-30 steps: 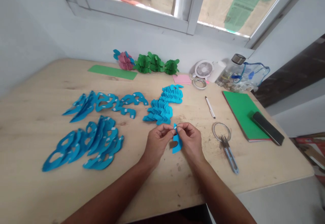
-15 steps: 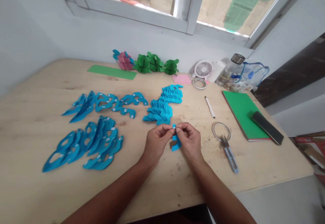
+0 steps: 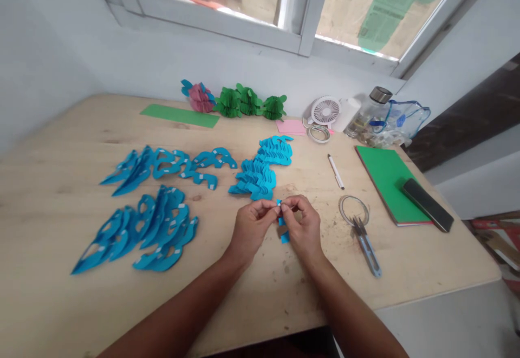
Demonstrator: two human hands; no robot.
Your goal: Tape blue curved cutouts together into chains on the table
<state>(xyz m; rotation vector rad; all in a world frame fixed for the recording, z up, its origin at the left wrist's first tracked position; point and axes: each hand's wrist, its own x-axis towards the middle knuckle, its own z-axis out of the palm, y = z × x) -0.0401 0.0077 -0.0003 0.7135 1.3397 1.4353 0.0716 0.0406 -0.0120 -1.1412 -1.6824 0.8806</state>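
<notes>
Over the wood tbl (image 3: 260,304), just this side of blue ppr stacks (image 3: 255,178), L hand (image 3: 252,229) & R hand (image 3: 301,227), w/ snips (image 3: 369,252) lying to their R, both pinch the far end of a cut blue ppr pc (image 3: 285,238) btwn them.

- The head camera looks from above the near edge of the table (image 3: 260,304), facing forward and down.
- Forearms (image 3: 195,293) come in from the bottom edge of the view, so the left hand (image 3: 248,229) and right hand (image 3: 303,225) sit below its centre, closer than the back wall (image 3: 170,60).
- Most of the tabletop fits in view, seen more slantwise toward the back; its left side is cut off.
- Across the top stands a window (image 3: 306,22), only its lower part showing.
- At lower right, the view reaches past the table.
</notes>
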